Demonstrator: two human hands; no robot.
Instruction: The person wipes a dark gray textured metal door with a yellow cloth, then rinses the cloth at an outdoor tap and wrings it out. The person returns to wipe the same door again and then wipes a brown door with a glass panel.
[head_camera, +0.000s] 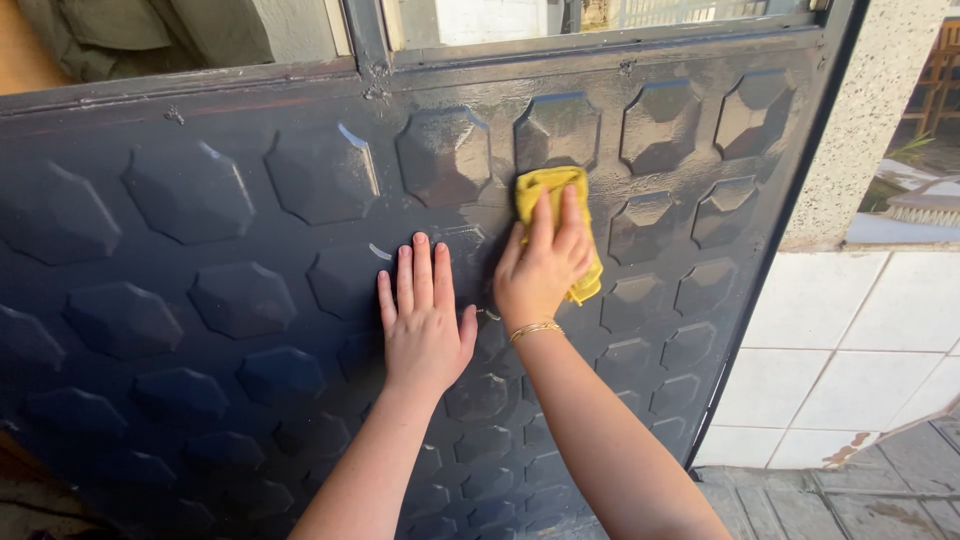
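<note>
Hands: two | left hand (424, 322) lay flat, fingers spread, grasping nothing, on the door (230, 300) | right hand (543, 268) pressed one yellow cloth (549, 188) against the door's upper panel | one gold bracelet (535, 329) | door dark blue metal, embossed octagons, wet sheen | white tiled wall (850, 350) and speckled pillar (880, 110) at right

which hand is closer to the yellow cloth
Right. The right hand presses the yellow cloth flat against the dark door; the left hand lies flat on the door beside it, not touching the cloth.

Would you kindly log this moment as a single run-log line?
left hand: flat on dark embossed door | right hand: pressing yellow cloth on door | bracelet: right wrist
</note>
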